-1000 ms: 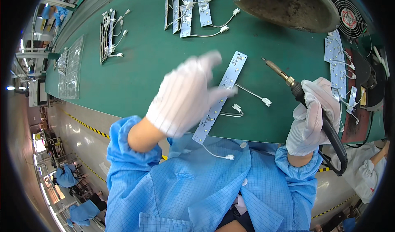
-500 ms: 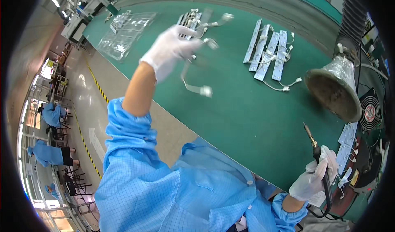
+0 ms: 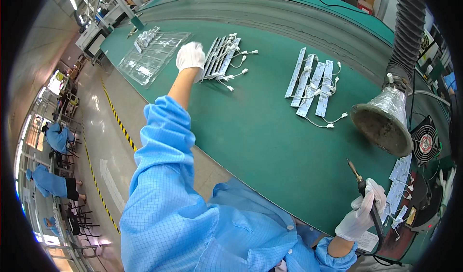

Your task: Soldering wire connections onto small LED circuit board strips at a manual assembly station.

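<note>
My left hand (image 3: 191, 56), in a white glove, is at the left edge of a row of narrow LED strip boards (image 3: 221, 57). White leads with connectors trail from the boards to the right. The back of the glove hides my left fingers, so whether they grip a board does not show. At the lower right my gloved right hand (image 3: 359, 216) is closed around a soldering iron (image 3: 362, 187), its bare tip pointing up and left over the green table. A second group of LED strip boards (image 3: 309, 86), also with white leads, lies right of the middle.
Clear plastic trays (image 3: 153, 60) lie on the green table (image 3: 251, 127) at the far left. A fume extraction hood (image 3: 383, 120) on a ribbed hose (image 3: 407, 35) hangs at the right, near a small fan (image 3: 426, 142) and more boards (image 3: 399, 180). Co-workers sit or stand beyond the aisle.
My left hand has moved left, and the leads that were swinging beside it in a blur now rest on the table with the boards. The soldering iron remains in my right hand.
</note>
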Demonstrator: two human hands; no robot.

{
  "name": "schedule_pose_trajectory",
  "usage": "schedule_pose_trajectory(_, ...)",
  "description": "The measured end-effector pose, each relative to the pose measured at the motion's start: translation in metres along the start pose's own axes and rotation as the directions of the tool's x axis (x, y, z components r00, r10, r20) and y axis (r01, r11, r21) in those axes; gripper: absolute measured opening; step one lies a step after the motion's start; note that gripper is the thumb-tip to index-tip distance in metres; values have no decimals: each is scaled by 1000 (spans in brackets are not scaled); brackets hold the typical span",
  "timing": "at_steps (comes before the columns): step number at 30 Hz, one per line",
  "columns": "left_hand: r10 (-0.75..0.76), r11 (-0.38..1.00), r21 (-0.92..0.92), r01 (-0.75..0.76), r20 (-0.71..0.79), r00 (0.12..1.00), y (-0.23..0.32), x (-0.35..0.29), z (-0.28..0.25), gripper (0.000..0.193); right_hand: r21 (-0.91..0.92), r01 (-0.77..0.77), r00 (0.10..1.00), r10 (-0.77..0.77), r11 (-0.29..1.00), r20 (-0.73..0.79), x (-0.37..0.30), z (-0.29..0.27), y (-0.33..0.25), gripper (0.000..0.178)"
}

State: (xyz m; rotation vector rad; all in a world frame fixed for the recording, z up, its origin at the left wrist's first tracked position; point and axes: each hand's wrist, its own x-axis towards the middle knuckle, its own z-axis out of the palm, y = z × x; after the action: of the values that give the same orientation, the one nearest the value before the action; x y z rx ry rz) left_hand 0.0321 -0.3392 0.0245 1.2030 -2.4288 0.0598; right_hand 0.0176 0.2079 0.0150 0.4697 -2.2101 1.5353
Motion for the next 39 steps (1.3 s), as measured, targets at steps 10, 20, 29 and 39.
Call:
schedule_pose_trajectory(10,503,859,-260,-440,273,820,183,-104,1,62,-9,47,997,-46,999,61,1,-5,6,20)
schedule_pose_trajectory(20,349,52,-872,487,473,809,177,-102,5,43,-3,174,982,-174,985,78,3,-7,3,21)
schedule_pose_trajectory(29,836,-230,-557,798,306,455,133,-138,-46,33,197,-26,992,49,980,-114,-1,-8,0,21)
schedule_pose_trajectory(39,696,686,-717,121,696,176,163,-212,-95,30,-641,513,764,-644,571,38,10,-16,15,39)
